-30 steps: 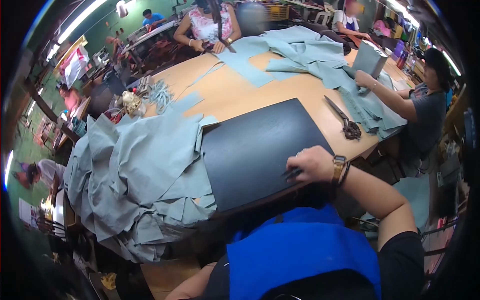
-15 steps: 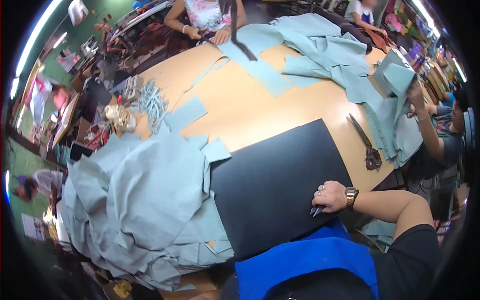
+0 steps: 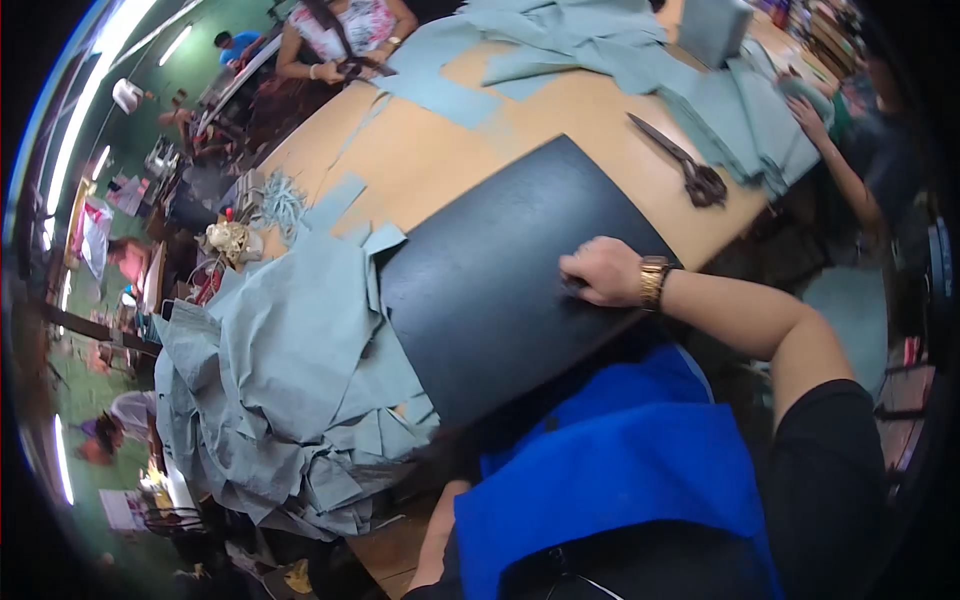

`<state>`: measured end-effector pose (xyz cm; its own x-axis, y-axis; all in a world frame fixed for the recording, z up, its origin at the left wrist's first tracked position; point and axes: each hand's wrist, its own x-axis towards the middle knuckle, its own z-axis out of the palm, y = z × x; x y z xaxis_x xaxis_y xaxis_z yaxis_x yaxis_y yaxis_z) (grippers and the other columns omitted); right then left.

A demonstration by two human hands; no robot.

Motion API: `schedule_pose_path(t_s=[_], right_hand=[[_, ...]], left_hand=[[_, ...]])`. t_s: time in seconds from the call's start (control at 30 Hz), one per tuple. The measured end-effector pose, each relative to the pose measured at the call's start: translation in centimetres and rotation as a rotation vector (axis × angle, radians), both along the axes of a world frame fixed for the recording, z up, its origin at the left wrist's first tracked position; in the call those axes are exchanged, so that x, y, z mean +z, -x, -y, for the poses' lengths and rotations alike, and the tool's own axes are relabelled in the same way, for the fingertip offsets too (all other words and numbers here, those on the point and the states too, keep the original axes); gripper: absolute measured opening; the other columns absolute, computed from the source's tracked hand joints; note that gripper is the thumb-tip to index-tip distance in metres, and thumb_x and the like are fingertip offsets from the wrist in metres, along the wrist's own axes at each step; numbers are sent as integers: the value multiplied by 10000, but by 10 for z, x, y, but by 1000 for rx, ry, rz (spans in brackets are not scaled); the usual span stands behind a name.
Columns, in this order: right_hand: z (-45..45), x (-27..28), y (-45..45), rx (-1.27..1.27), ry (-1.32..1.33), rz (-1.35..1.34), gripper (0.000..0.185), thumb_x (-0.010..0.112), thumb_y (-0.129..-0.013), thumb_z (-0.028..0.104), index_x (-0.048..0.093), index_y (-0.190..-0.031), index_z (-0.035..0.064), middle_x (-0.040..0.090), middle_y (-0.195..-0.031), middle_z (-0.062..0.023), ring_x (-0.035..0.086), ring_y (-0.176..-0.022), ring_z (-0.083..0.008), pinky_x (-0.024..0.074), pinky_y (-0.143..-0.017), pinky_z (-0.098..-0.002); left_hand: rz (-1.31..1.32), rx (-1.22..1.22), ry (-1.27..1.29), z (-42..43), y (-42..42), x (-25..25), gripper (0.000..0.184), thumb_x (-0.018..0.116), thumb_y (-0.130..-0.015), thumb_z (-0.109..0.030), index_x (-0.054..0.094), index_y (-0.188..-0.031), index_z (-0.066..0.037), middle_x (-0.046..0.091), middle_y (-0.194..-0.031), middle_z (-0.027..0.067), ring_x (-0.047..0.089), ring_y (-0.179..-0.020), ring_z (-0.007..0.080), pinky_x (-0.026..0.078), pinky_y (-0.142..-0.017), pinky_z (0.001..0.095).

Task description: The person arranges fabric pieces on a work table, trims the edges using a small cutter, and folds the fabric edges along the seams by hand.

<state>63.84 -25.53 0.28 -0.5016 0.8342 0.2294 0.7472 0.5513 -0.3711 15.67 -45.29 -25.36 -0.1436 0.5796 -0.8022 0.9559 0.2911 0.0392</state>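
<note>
My right hand (image 3: 605, 271), with a gold watch at the wrist, is closed and rests on a black board (image 3: 500, 250) on the table. In it are thread snips (image 3: 573, 285), mostly covered by the fingers; only a dark bit shows beneath them. Of my left side only the forearm (image 3: 440, 530) appears, low by the blue cloth (image 3: 620, 460) over my lap; the hand is hidden below the table edge. A crumpled heap of grey-green fabric (image 3: 290, 340) lies left of the board. Large dark-handled shears (image 3: 685, 165) lie beyond the board at the right.
More grey-green fabric (image 3: 570, 45) covers the table's (image 3: 430, 175) far side. Thin fabric strips (image 3: 283, 205) are piled at the left. One person across the table handles a dark strip (image 3: 330, 25); another's hand (image 3: 805, 115) touches folded fabric at the right.
The view has swung, so the table sits higher in it. My right hand has moved inward over the board, and the snips' blades no longer show. My left forearm has come into view.
</note>
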Motion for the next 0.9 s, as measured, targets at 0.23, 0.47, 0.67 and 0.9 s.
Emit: schedule_pose_path(t_s=[0.23, 0.47, 0.67, 0.9], right_hand=[[24, -21, 13, -255, -130, -121, 148, 655, -789, 198, 579, -876, 104, 636, -794, -100, 616, -830, -304, 463, -727, -436], [26, -16, -18, -155, -148, -208, 112, 636, -844, 185, 607, -875, 80, 640, -808, -110, 600, -809, -336, 466, -725, -445], [27, -6, -7, -212, -137, -181, 128, 664, -841, 176, 624, -844, 55, 635, -770, -118, 610, -782, -322, 473, -702, -439], [29, -1, -3, -227, -157, -201, 111, 673, -835, 147, 617, -829, 51, 627, -770, -109, 596, -749, -316, 459, -679, -422]], left_hand=[[-44, -91, -70, 9, 0, 13, 389, 608, -847, -278, 645, -1092, 22, 669, -861, 207, 662, -771, 355, 526, -736, 409], [50, -193, -263, -10, -38, 53, 363, 585, -874, -269, 647, -1081, 23, 673, -830, 212, 665, -745, 360, 529, -719, 410], [724, -32, -303, -44, -129, 291, 301, 572, -951, -243, 633, -1107, 7, 684, -857, 160, 657, -725, 215, 522, -700, 335], [397, -212, -1260, -160, -110, 308, 347, 631, -822, -97, 610, -1168, -82, 637, -1174, 138, 585, -1137, 314, 425, -1000, 454]])
